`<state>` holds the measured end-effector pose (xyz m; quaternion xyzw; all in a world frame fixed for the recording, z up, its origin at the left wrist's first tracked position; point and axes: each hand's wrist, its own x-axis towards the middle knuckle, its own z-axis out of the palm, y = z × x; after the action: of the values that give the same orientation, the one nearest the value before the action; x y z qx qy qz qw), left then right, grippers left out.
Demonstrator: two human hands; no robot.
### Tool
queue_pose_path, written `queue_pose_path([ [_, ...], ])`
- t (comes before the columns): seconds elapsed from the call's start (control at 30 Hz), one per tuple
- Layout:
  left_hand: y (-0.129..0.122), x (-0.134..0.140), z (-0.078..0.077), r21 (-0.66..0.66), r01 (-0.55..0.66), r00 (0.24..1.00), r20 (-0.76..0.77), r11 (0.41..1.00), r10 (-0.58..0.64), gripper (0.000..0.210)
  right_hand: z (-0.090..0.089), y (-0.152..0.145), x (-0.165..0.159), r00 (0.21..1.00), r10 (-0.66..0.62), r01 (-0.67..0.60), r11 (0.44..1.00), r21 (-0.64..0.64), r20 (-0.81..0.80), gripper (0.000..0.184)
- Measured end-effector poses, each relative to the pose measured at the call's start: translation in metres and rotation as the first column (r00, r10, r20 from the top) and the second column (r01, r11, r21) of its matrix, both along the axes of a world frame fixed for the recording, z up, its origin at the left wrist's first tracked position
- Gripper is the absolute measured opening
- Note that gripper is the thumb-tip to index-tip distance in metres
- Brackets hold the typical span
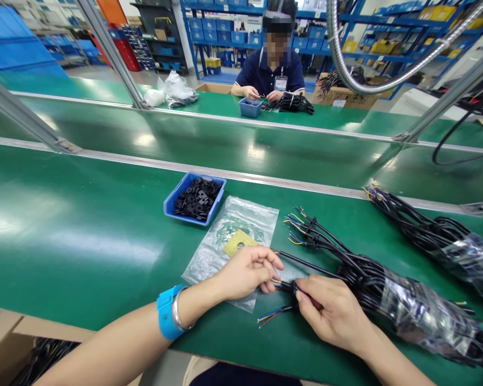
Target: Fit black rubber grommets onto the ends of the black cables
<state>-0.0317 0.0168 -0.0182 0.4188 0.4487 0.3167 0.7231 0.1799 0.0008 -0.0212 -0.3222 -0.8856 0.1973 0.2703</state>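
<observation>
My left hand (253, 271) is closed on the coloured wire ends of a black cable, just over the edge of a clear plastic bag (209, 257). Thumb and fingers of my right hand (334, 308) pinch the same black cable (284, 285) a little further back, at a small black part around it. Another cable end with bare coloured wires (270, 315) sticks out below. These cables run back into a bundle wrapped in clear film (422, 305). A yellow square piece with a hole (234, 242) lies on the bag, beyond my left hand.
A blue bin (169, 208) of small black parts stands behind the bag. A second cable bundle (462, 246) lies at the right. Metal posts (112, 53) and a rail divide the green benches. Across from me, a person (271, 72) handles cables beside a small blue bin (250, 109).
</observation>
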Motion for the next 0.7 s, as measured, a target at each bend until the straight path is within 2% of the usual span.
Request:
queue_pose_path([
  [0.17,-0.002,-0.002,0.000,0.035,0.059,0.995,-0.085,0.998,-0.056,0.025,0.004,0.000,0.000,0.999,0.016,-0.016,1.000,0.009,0.030,0.016],
  [0.23,-0.003,-0.003,0.004,0.146,0.123,0.979,-0.178,0.981,-0.097,0.030,0.010,0.000,0.000,1.000,0.021,-0.021,1.000,-0.002,-0.003,0.018],
  [0.3,-0.006,-0.004,0.007,0.363,0.212,0.948,-0.300,0.907,-0.102,0.036,0.015,0.001,0.000,0.996,-0.024,0.024,1.000,0.000,-0.083,0.022],
  [0.37,-0.010,-0.004,0.009,0.566,0.302,0.916,-0.394,0.767,-0.070,0.040,0.018,0.005,-0.001,0.982,-0.115,0.125,0.990,0.059,-0.148,0.023],
  [0.4,-0.012,-0.004,0.009,0.622,0.345,0.904,-0.421,0.703,-0.071,0.040,0.017,0.007,-0.002,0.975,-0.161,0.178,0.978,0.110,-0.151,0.023],
  [0.47,-0.016,-0.002,0.008,0.655,0.422,0.883,-0.453,0.627,-0.121,0.038,0.013,0.013,-0.006,0.971,-0.229,0.239,0.947,0.212,-0.074,0.024],
  [0.57,-0.020,-0.001,0.006,0.651,0.470,0.867,-0.466,0.596,-0.175,0.035,0.003,0.021,-0.012,0.955,-0.255,0.210,0.941,0.266,0.149,0.031],
  [0.63,-0.019,-0.002,0.007,0.691,0.410,0.889,-0.447,0.595,-0.094,0.030,-0.001,0.024,-0.015,0.941,-0.259,0.195,0.942,0.274,0.219,0.030],
  [0.7,-0.017,-0.005,0.010,0.772,0.281,0.906,-0.409,0.571,0.107,0.021,-0.001,0.023,-0.016,0.947,-0.261,0.199,0.933,0.299,0.187,0.026],
])
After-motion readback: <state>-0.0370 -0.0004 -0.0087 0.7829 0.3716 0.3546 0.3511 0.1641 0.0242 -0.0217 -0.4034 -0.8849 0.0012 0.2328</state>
